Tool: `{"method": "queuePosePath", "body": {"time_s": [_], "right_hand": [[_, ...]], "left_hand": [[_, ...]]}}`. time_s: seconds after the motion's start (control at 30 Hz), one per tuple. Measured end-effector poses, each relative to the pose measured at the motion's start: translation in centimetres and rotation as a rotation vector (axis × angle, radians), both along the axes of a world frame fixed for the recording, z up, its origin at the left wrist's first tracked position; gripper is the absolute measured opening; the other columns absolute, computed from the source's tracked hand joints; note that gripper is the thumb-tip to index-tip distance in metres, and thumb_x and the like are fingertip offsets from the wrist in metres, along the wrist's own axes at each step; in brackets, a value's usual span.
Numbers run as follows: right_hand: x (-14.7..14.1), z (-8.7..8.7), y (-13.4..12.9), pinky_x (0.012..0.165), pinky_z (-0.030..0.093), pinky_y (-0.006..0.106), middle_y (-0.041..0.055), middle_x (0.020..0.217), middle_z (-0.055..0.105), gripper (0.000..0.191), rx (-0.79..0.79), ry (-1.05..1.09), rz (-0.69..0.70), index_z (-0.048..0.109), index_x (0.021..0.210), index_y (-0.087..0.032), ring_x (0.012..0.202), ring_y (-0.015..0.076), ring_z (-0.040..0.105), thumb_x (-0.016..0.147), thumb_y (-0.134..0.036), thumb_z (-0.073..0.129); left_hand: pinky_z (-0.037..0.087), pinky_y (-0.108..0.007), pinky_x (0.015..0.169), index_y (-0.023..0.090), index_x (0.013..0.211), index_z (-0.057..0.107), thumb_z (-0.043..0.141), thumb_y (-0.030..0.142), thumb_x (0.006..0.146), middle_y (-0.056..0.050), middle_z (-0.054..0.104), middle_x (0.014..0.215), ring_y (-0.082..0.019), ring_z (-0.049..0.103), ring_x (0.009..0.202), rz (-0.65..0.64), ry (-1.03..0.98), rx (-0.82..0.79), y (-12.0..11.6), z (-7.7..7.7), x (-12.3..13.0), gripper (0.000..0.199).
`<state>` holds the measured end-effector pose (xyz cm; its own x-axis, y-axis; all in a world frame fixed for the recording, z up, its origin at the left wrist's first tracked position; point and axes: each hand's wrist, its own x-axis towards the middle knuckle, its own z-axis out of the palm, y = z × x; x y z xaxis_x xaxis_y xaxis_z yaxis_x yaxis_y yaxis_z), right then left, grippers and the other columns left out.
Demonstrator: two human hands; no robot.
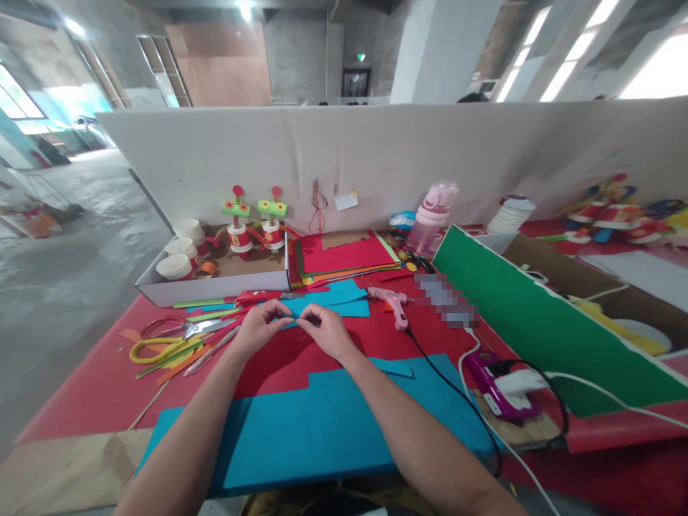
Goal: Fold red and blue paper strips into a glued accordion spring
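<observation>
Hands (325,332) nearly touching | fingers (310,311) pinched, contents unclear | forearms (416,419) extended over blue sheet (301,437)

Head cam, fwd & down (wide view) over table (97,387).

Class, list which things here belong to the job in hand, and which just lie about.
Probably the job's:
large blue paper sheet
pink pistol-shaped glue gun
yellow-handled metal scissors

Probably just lying about:
tall pink plastic bottle
white ridged container
</observation>
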<state>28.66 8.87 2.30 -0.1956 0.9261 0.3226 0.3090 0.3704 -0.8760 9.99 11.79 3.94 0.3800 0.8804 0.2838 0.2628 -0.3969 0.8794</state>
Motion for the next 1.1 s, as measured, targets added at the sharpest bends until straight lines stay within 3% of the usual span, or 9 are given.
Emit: {"method": "queuePosePath", "body": {"time_s": [0.23, 0.7, 0.93, 1.1], "right_hand": [[0.2, -0.4, 0.3, 0.067, 0.039, 0.024, -0.0014, 0.075, 0.063, 0.014, 0.012, -0.006, -0.011, 0.06, 0.076, -0.021, 0.071, 0.0143, 0.054, 0.082, -0.033, 0.059], [-0.2, -0.9, 0.5, 0.068, 0.041, 0.026, 0.0, 0.079, 0.064, 0.015, -0.045, 0.03, -0.035, 0.055, 0.071, -0.021, 0.073, 0.0149, 0.057, 0.081, -0.031, 0.059], [-0.6, -1.3, 0.5, 0.066, 0.045, 0.026, -0.0027, 0.074, 0.06, 0.02, -0.183, 0.285, 0.053, 0.052, 0.079, -0.021, 0.069, 0.0139, 0.058, 0.071, -0.032, 0.067], [-0.6, -1.4, 0.6, 0.067, 0.046, 0.027, -0.0027, 0.069, 0.061, 0.02, -0.27, 0.356, 0.08, 0.053, 0.075, -0.02, 0.067, 0.0148, 0.062, 0.069, -0.032, 0.068]], "left_hand": [[0.046, -0.027, 0.069, 0.016, 0.075, 0.066, 0.065, 0.031, 0.078, -0.003, 0.066, 0.076, -0.016, 0.059, 0.073, -0.015, 0.037, 0.025, 0.1, 0.0, -0.2, 0.015], [0.045, -0.025, 0.063, 0.016, 0.067, 0.057, 0.07, 0.035, 0.073, -0.002, 0.061, 0.069, -0.014, 0.057, 0.068, 0.061, -0.075, -0.013, -0.1, -0.3, 0.5, 0.023], [0.044, -0.027, 0.066, 0.017, 0.067, 0.058, 0.066, 0.031, 0.077, -0.002, 0.062, 0.071, -0.015, 0.058, 0.07, 0.012, 0.057, 0.111, -0.2, -0.3, 0.6, 0.018], [0.044, -0.025, 0.063, 0.017, 0.07, 0.058, 0.069, 0.03, 0.075, -0.001, 0.061, 0.069, -0.013, 0.056, 0.066, 0.006, 0.024, 0.061, -0.3, -0.3, 0.9, 0.017]]}}
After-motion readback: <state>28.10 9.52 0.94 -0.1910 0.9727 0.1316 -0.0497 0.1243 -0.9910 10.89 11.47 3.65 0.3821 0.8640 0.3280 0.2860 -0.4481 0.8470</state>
